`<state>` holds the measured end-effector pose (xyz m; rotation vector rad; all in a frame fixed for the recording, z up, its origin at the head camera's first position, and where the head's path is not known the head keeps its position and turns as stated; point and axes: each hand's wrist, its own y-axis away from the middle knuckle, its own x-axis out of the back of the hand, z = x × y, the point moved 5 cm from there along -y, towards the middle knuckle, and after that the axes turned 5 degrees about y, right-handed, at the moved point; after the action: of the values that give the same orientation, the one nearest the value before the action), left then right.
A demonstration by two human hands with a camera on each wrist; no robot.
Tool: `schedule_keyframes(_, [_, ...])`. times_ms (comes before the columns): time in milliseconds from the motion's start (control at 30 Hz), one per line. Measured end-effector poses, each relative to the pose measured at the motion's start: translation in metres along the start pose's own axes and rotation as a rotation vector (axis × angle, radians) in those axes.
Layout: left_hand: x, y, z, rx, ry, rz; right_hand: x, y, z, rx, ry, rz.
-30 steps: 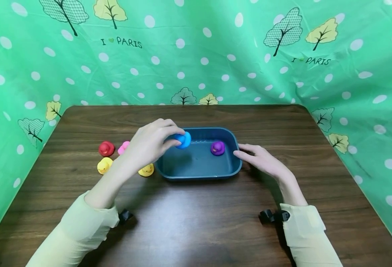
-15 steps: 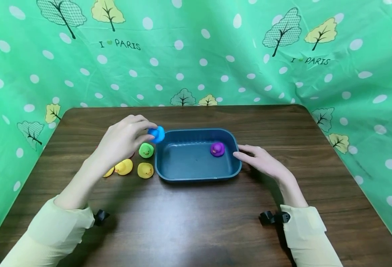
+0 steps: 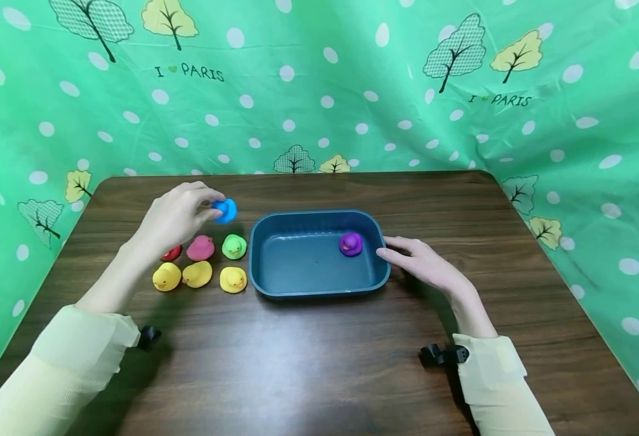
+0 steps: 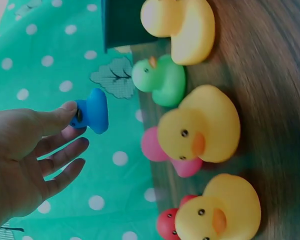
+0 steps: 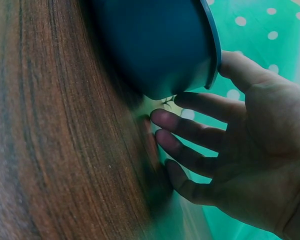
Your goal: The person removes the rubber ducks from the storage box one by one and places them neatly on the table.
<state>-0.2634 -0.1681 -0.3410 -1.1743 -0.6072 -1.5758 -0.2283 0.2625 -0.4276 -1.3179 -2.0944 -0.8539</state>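
My left hand (image 3: 180, 212) pinches a blue rubber duck (image 3: 224, 211) between thumb and forefinger, raised behind the other ducks. In the left wrist view the blue duck (image 4: 92, 111) hangs from the fingertips, the other fingers spread apart. My right hand (image 3: 420, 260) lies at the right end of a dark blue tray (image 3: 319, 295). Its thumb touches the rim and its fingers stretch out loosely beside the wall in the right wrist view. Inside the tray a purple duck (image 3: 351, 244) sits toward the right.
Left of the tray stand a green duck (image 3: 235, 247), a pink duck (image 3: 200, 248) and a red duck (image 3: 171, 253), partly covered by my left hand. Nearer me are three yellow ducks (image 3: 197, 274) in a row. A green dotted cloth (image 3: 298, 79) hangs behind the wooden table (image 3: 308, 363).
My left hand has carried the blue duck from over the tray leftward to behind the ducks on the table, uncovering several of them. My right hand stays at the tray's end.
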Motion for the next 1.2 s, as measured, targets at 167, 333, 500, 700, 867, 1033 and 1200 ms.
schedule_keyframes(167, [-0.008, -0.004, -0.013, 0.026, -0.008, -0.032, -0.002, 0.0, -0.001, 0.006, -0.001, -0.002])
schedule_keyframes(333, [-0.018, -0.006, -0.022, 0.036, -0.023, -0.065, -0.004, 0.0, 0.0, -0.004, -0.004, -0.004])
schedule_keyframes(500, [-0.026, -0.008, -0.03, 0.063, -0.034, -0.107, -0.005, -0.002, 0.0, 0.003, -0.017, -0.004])
schedule_keyframes(700, [-0.032, -0.012, -0.036, 0.081, -0.046, -0.13, -0.003, -0.001, -0.002, 0.002, -0.014, -0.004])
schedule_keyframes(867, [-0.035, -0.013, -0.038, 0.091, -0.046, -0.143, -0.001, -0.002, -0.001, -0.001, -0.004, -0.002])
schedule_keyframes(1033, [-0.034, -0.015, -0.036, 0.09, -0.05, -0.143, 0.0, -0.002, 0.0, 0.0, 0.005, -0.001])
schedule_keyframes(1200, [-0.035, -0.015, -0.038, 0.102, -0.054, -0.159, 0.0, -0.002, 0.0, -0.001, 0.002, -0.003])
